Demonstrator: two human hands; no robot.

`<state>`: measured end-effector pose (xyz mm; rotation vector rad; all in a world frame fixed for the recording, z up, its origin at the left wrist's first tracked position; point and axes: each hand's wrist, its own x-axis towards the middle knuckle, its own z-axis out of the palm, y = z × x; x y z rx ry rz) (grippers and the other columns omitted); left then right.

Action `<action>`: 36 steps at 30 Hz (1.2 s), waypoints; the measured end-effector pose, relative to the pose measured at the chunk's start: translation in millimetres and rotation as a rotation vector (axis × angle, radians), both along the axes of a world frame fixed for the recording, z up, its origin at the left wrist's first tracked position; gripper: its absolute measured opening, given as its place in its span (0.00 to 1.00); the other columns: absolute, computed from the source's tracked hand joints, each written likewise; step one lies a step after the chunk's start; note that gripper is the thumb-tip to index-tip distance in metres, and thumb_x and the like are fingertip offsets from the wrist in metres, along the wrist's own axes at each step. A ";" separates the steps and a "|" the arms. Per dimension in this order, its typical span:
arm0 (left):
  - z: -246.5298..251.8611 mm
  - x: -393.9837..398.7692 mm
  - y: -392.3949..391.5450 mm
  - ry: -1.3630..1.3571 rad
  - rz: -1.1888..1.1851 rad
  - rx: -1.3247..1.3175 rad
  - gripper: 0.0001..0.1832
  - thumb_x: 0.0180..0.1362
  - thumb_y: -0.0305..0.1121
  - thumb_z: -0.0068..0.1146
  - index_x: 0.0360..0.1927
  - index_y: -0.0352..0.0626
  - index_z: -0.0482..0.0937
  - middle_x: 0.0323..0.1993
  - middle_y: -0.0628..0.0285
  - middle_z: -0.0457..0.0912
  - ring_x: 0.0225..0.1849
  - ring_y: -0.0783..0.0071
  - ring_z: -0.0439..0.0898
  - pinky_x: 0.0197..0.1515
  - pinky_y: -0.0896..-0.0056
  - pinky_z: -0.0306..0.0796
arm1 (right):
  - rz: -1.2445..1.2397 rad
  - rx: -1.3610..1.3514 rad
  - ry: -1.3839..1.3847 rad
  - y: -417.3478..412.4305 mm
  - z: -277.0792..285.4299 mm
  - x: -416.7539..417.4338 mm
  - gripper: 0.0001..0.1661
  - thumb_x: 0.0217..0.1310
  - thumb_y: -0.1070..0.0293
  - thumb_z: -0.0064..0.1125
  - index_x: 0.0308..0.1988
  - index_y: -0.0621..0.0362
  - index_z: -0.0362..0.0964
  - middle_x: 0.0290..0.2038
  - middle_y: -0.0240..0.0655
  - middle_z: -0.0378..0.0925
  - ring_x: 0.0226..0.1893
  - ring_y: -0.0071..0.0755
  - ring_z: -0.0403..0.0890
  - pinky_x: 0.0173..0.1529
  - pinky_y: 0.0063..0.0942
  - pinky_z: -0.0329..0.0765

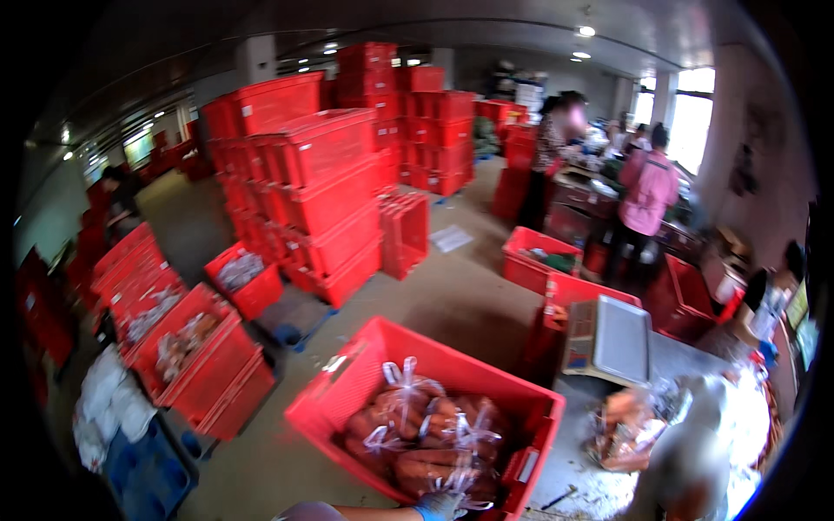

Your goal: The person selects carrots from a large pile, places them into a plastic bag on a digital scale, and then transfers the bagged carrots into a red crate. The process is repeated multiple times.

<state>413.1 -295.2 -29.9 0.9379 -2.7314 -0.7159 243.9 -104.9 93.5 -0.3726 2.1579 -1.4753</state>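
My left hand [442, 506], in a blue-grey glove, reaches in from the bottom edge, over the near side of a large red plastic crate [319, 404]. Its fingers are at the tied top of a clear plastic bag [433, 470] of reddish-orange root vegetables and seem closed on it. Several similar knotted bags [401, 410] lie together inside the crate, their whitish handles sticking up. My right hand is out of view. To the right of the crate, another bag of root vegetables [622, 430] rests on a metal table [580, 407].
A grey tray [622, 338] leans on a carton at the table's far end. Tall stacks of red crates [319, 195] rise ahead. Filled crates [202, 365] and a blue pallet [146, 475] stand left. Co-workers [648, 185] are at the right. A blurred whitish shape [690, 449] hides the table's near right.
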 end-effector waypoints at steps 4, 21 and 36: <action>-43.2 32.8 -20.6 0.180 -0.019 0.142 0.16 0.57 0.47 0.49 0.36 0.47 0.78 0.34 0.55 0.77 0.34 0.55 0.77 0.33 0.54 0.70 | 0.272 0.048 0.099 -28.6 -43.8 -6.3 0.24 0.64 0.64 0.48 0.57 0.61 0.61 0.45 0.43 0.73 0.41 0.34 0.74 0.46 0.28 0.72; 40.9 64.0 -41.0 0.061 0.179 0.366 0.23 0.61 0.50 0.39 0.25 0.42 0.76 0.24 0.48 0.78 0.27 0.48 0.77 0.33 0.49 0.69 | 0.496 0.192 0.638 -104.0 -78.2 28.3 0.36 0.56 0.58 0.55 0.59 0.65 0.55 0.50 0.55 0.68 0.49 0.53 0.69 0.54 0.43 0.65; 21.8 67.7 -53.3 -0.251 0.046 0.202 0.24 0.59 0.51 0.39 0.29 0.43 0.80 0.29 0.47 0.79 0.33 0.47 0.78 0.36 0.48 0.69 | -0.172 0.120 0.617 -33.6 -17.0 84.3 0.38 0.51 0.68 0.60 0.60 0.64 0.56 0.58 0.54 0.62 0.59 0.58 0.62 0.61 0.45 0.60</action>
